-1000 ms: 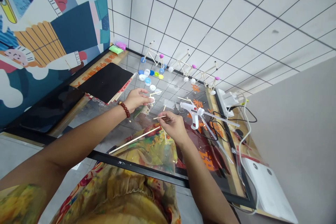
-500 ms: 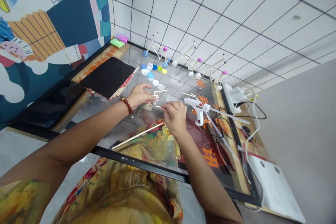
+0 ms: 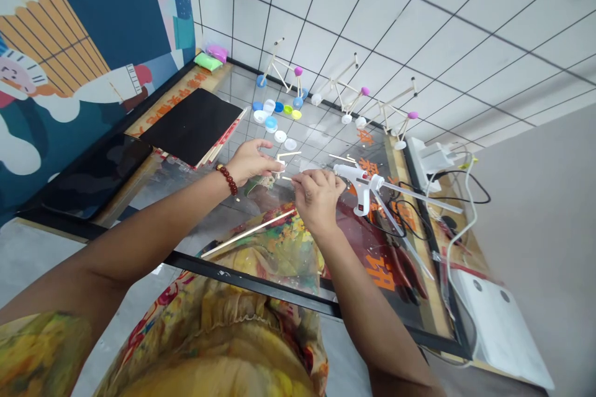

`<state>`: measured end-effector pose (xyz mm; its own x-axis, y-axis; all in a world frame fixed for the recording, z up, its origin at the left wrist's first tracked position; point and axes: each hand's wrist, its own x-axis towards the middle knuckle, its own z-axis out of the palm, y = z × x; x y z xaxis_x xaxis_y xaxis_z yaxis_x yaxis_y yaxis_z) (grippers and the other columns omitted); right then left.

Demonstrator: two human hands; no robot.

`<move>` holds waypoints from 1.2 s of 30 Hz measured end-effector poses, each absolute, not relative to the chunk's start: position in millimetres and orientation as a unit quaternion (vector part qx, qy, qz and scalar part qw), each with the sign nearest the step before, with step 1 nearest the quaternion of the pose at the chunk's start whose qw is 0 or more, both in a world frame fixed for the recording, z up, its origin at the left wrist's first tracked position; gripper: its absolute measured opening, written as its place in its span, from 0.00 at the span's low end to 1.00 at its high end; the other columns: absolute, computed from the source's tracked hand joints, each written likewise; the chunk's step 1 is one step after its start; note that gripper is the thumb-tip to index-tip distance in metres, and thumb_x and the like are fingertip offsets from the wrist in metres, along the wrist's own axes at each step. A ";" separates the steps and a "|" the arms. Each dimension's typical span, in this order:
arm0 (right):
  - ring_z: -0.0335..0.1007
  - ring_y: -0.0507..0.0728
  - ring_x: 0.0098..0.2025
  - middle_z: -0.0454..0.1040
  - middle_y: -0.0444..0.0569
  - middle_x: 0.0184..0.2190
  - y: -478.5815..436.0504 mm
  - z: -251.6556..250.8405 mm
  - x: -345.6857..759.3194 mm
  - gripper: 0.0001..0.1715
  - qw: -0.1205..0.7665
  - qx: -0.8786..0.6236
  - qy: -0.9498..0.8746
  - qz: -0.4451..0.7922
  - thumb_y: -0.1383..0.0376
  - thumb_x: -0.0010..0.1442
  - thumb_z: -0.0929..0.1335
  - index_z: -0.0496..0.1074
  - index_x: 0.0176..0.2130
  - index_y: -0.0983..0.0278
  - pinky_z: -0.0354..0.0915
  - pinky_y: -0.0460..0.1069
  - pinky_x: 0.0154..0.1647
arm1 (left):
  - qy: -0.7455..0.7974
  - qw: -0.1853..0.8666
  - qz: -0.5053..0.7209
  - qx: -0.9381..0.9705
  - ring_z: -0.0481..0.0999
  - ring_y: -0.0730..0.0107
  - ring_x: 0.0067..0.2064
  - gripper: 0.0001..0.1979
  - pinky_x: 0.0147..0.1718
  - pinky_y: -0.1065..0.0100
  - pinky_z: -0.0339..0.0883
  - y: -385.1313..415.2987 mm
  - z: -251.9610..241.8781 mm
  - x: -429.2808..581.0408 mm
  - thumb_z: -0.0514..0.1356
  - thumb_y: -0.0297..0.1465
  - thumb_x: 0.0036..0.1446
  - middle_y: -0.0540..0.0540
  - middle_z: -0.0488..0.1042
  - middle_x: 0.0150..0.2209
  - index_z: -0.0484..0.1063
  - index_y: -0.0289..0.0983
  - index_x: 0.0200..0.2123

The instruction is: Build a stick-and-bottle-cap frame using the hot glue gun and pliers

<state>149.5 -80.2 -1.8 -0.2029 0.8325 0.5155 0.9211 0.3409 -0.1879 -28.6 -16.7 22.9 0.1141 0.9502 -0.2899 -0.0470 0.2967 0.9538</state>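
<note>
My left hand [image 3: 250, 161], with a red bead bracelet on the wrist, pinches a small frame of thin wooden sticks [image 3: 282, 161] just above the glass table [image 3: 209, 223]. My right hand [image 3: 316, 193] is closed on a short wooden stick [image 3: 287, 178] whose tip points at that frame. A long wooden stick [image 3: 249, 232] lies on the glass below both hands. A white glue gun [image 3: 361, 183] stands just right of my right hand.
Three finished stick models [image 3: 342, 90] with coloured caps stand along the tiled wall. Loose bottle caps [image 3: 274, 118] lie behind my hands, a black sheet [image 3: 190, 127] at left. A white power strip [image 3: 431, 158] and cables sit at right.
My right hand has moved up and left, bringing the short stick close to the frame in my left hand. The view has shifted a little; the left hand keeps its grip.
</note>
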 end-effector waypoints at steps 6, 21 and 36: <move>0.63 0.61 0.46 0.76 0.48 0.39 -81.0 -2.2 148.8 0.08 0.270 -0.567 -0.774 -0.081 0.64 0.65 0.65 0.76 0.39 0.57 0.47 0.58 0.48 | 0.520 0.618 0.402 0.430 0.76 0.72 0.27 0.34 0.31 0.67 0.74 -15.1 22.1 -28.7 0.76 0.21 0.33 0.52 0.72 0.27 0.67 0.33 0.46; 0.63 0.61 0.46 0.76 0.47 0.39 -80.4 -4.9 148.4 0.07 0.272 -0.568 -0.773 -0.074 0.64 0.64 0.66 0.76 0.39 0.56 0.46 0.57 0.46 | 0.519 0.613 0.393 0.448 0.76 0.71 0.28 0.38 0.29 0.68 0.73 -17.1 21.5 -27.6 0.77 0.24 0.31 0.50 0.73 0.29 0.67 0.33 0.48; 0.63 0.60 0.46 0.76 0.47 0.38 -81.4 -4.4 147.4 0.08 0.261 -0.567 -0.778 -0.063 0.65 0.65 0.66 0.76 0.39 0.56 0.46 0.57 0.46 | 0.523 0.611 0.395 0.444 0.76 0.71 0.27 0.38 0.30 0.67 0.73 -15.5 18.9 -27.8 0.77 0.22 0.31 0.50 0.72 0.29 0.67 0.33 0.48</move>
